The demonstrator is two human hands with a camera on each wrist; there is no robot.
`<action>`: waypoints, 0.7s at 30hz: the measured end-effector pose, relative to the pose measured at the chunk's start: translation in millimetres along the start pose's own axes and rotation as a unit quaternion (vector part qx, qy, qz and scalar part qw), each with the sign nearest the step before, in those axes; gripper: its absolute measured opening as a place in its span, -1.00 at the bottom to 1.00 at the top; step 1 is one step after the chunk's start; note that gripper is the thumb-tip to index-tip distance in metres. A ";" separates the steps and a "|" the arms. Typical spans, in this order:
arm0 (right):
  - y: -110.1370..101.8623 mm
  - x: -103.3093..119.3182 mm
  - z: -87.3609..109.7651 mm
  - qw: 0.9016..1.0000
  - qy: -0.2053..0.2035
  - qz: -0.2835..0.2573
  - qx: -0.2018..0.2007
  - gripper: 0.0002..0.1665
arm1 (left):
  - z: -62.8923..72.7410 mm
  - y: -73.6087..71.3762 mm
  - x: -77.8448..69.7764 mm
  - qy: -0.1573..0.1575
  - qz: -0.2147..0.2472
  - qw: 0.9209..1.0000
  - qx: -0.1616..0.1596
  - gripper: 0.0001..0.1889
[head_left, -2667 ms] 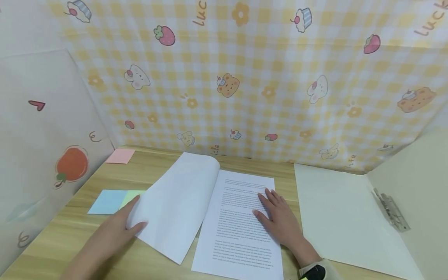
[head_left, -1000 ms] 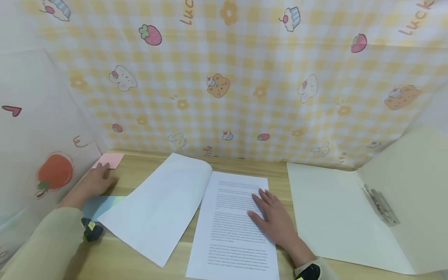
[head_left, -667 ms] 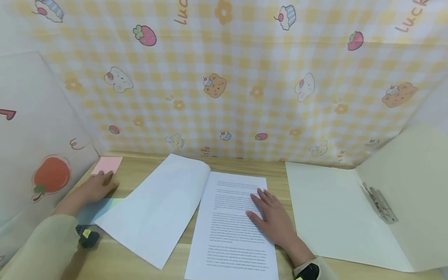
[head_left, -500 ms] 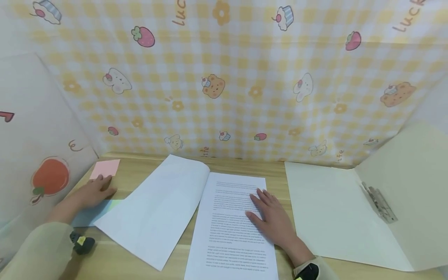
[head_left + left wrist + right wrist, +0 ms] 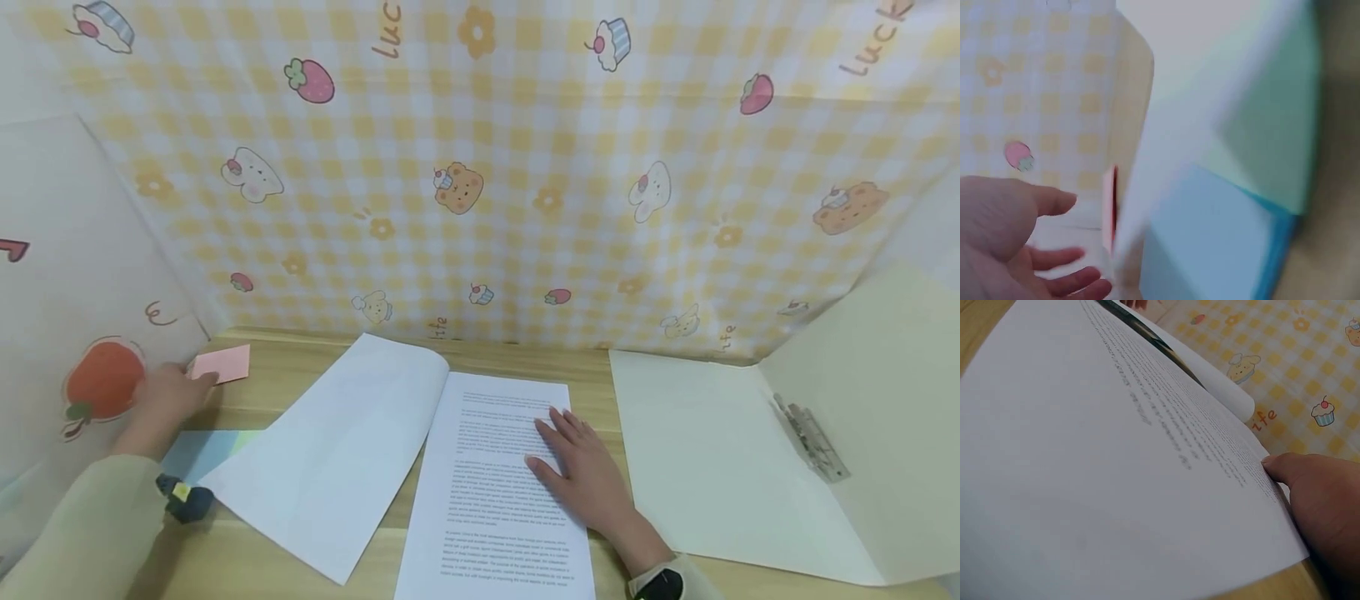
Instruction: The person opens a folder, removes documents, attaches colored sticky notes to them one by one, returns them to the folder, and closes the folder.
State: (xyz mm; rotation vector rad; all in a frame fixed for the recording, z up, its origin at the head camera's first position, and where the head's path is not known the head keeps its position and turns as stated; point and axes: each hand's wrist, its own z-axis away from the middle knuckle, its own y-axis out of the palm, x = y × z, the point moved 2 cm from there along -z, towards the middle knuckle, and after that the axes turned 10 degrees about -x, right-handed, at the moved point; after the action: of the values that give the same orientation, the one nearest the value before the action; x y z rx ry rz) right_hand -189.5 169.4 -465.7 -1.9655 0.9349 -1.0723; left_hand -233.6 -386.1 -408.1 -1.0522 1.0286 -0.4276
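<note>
A pink sticky note pad (image 5: pixel 225 363) lies at the far left of the table. My left hand (image 5: pixel 172 396) is at its left and near side, the thumb at the pad's near edge. In the left wrist view, thumb and fingers (image 5: pixel 1063 284) are spread, and the pad stands just beyond their tips. My right hand (image 5: pixel 588 475) rests with extended fingers on the right margin of a printed sheet (image 5: pixel 502 500). To its left, a blank white page (image 5: pixel 345 450), joined by a curled fold, lies turned over. In the right wrist view, my thumb (image 5: pixel 1282 465) touches the sheet's edge.
A blue sticky pad (image 5: pixel 198 450) and a green one (image 5: pixel 246 437) lie partly under the turned page. On the right is an opened cream folder (image 5: pixel 727 467) with a metal clip (image 5: pixel 810 437), its cover raised. A yellow checked cloth (image 5: pixel 487 108) hangs behind the table.
My left hand has left the turned page and gone to the pink pad, lately moving round to its left side. The pad has shifted nearer and turned slightly. The right hand stays on the sheet.
</note>
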 end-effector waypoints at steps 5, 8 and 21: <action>-0.2 -0.6 0.2 1.000 0.004 -0.007 0.003 -0.27 | -6.2 1.3 -2.2 -0.037 -0.010 0.999 -0.015 -0.13; -0.3 -0.2 -0.5 1.000 0.004 -0.010 0.003 -0.27 | -8.7 3.9 -3.2 -0.020 -0.042 0.999 -0.028 -0.05; 0.1 0.0 -0.6 1.000 0.007 -0.004 0.003 -0.27 | -13.8 8.9 -9.0 -0.052 -0.023 0.998 -0.023 -0.04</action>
State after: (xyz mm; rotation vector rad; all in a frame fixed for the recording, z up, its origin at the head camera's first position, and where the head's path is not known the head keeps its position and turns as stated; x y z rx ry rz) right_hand -190.0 169.2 -465.6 -1.9606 0.9319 -1.0936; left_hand -251.3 -382.4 -413.0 -1.1291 0.9280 -0.3840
